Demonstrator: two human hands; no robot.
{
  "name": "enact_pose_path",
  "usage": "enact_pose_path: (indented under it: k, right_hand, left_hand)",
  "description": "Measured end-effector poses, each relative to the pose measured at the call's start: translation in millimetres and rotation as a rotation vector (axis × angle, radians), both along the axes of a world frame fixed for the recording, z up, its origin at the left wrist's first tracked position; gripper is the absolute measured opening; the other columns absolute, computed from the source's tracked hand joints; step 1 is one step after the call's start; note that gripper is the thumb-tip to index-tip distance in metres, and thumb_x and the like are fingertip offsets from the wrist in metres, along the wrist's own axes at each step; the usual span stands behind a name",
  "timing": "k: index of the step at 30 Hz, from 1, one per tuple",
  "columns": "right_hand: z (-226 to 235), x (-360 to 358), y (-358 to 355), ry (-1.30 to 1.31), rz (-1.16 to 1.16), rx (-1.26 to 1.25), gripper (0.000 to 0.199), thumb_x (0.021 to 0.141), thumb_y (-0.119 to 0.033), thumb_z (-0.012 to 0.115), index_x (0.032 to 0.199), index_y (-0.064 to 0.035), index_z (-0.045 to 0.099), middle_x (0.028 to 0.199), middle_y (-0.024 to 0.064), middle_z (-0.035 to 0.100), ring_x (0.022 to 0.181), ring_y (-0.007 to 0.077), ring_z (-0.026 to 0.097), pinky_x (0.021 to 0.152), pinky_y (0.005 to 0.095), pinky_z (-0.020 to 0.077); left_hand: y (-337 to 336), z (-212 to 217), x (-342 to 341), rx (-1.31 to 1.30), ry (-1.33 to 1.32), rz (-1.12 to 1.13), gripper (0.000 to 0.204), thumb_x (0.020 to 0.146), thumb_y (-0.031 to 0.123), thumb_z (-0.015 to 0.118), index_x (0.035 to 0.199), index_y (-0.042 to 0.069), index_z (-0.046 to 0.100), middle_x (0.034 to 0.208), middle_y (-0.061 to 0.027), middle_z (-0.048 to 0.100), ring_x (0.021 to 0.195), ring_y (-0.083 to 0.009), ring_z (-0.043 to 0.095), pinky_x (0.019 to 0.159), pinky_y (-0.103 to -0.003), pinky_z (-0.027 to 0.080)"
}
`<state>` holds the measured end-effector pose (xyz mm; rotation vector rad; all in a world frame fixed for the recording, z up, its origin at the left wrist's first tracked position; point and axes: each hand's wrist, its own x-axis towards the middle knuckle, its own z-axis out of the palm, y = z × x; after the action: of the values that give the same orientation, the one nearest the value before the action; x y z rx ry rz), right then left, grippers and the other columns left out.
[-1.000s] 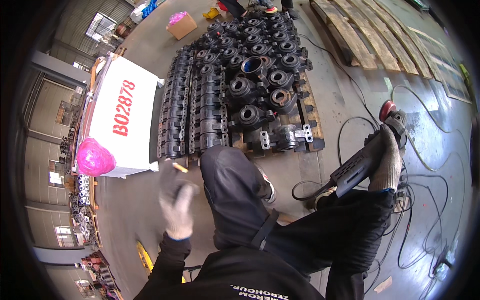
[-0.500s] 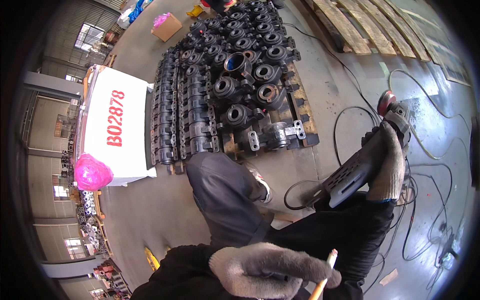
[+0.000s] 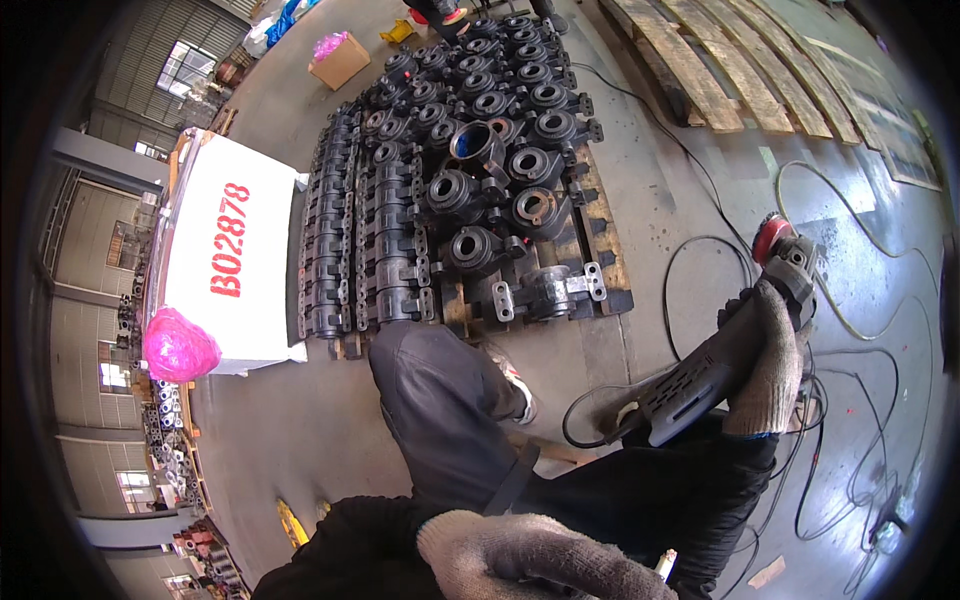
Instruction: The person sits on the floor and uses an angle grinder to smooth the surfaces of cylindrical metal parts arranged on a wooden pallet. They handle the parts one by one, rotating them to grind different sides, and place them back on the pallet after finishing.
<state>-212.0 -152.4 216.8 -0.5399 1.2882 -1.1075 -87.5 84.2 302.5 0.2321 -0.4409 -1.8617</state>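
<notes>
My right hand [image 3: 770, 365], in a pale knitted work glove, is wrapped round a black angle grinder [image 3: 705, 375]. The grinder's metal head and red disc [image 3: 772, 238] point away from me, up over the floor. At the lower edge my left hand [image 3: 540, 555], gloved in grey and white, is curled close to my lap. A cigarette [image 3: 666, 564] sticks up by its fingertips; its lower part is out of sight. Ahead of my legs, one dark cast-metal part with drilled flanges [image 3: 550, 293] lies at the near edge of a loaded wooden pallet [image 3: 612, 240].
Several black castings [image 3: 480, 90] cover the pallet. To its left stands a white-wrapped crate [image 3: 240, 260] with a pink bundle [image 3: 182, 345]. Cables [image 3: 690, 245] curl over the floor at right. Empty pallets [image 3: 720, 60], a cardboard box [image 3: 340, 62] and a person's shoes [image 3: 455, 17] are farther off.
My left hand and the cigarette have sunk toward the lower edge, so less of both shows. The grinder has shifted slightly down and left in the picture, still in my right hand.
</notes>
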Motion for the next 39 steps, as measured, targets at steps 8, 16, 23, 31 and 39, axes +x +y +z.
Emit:
enact_pose_path:
  k: [8, 16, 23, 31, 39]
  right_hand:
    - [-1.8, -6.4, -2.0, -0.035, 0.020, -0.004, 0.047, 0.091, -0.019, 0.078, 0.126, 0.0014, 0.053, 0.094, 0.0123, 0.068, 0.081, 0.0242, 0.071, 0.073, 0.0356, 0.0626]
    - [14.2, -8.4, 1.3, 0.020, 0.003, 0.041, 0.047, 0.092, -0.026, 0.077, 0.126, -0.0009, 0.057, 0.095, 0.0098, 0.069, 0.086, 0.0209, 0.071, 0.079, 0.0336, 0.0593]
    - [11.6, -11.2, -2.3, 0.024, -0.040, 0.047, 0.053, 0.086, -0.029, 0.081, 0.124, 0.0007, 0.060, 0.094, 0.0128, 0.071, 0.083, 0.0231, 0.071, 0.079, 0.0339, 0.0571]
    - [14.2, 0.2, -14.2, 0.074, -0.028, 0.071, 0.044, 0.091, -0.029, 0.077, 0.120, 0.0011, 0.061, 0.092, 0.0094, 0.069, 0.083, 0.0174, 0.067, 0.071, 0.0273, 0.0536]
    - [12.7, 4.7, -13.0, 0.070, -0.039, 0.120, 0.051, 0.086, -0.025, 0.081, 0.125, -0.0001, 0.058, 0.093, 0.0110, 0.069, 0.081, 0.0202, 0.068, 0.069, 0.0317, 0.0567]
  left_hand:
    - [-44.7, -84.2, 81.2, 0.349, -1.122, 0.427, 0.049, 0.100, 0.007, 0.066, 0.145, -0.003, 0.049, 0.110, -0.0105, 0.068, 0.086, -0.0142, 0.066, 0.075, -0.027, 0.053]
    - [-114.4, -236.8, 141.1, 0.008, -2.480, 0.177, 0.065, 0.075, 0.029, 0.079, 0.136, 0.014, 0.062, 0.142, -0.0153, 0.053, 0.131, -0.0383, 0.052, 0.109, -0.050, 0.045]
    - [-163.7, -284.6, 158.3, -0.172, -2.572, -0.048, 0.068, 0.074, 0.038, 0.078, 0.136, 0.016, 0.063, 0.148, -0.0184, 0.048, 0.143, -0.0419, 0.039, 0.121, -0.056, 0.029]
    - [-182.5, -309.9, 165.0, -0.370, -2.622, -0.163, 0.077, 0.074, 0.040, 0.080, 0.142, 0.013, 0.059, 0.150, -0.0184, 0.047, 0.144, -0.0398, 0.040, 0.122, -0.056, 0.027]
    - [-182.1, -311.3, 166.8, -0.149, -2.536, -0.054, 0.078, 0.078, 0.042, 0.078, 0.145, 0.011, 0.055, 0.144, -0.0180, 0.054, 0.136, -0.0398, 0.049, 0.116, -0.052, 0.036]
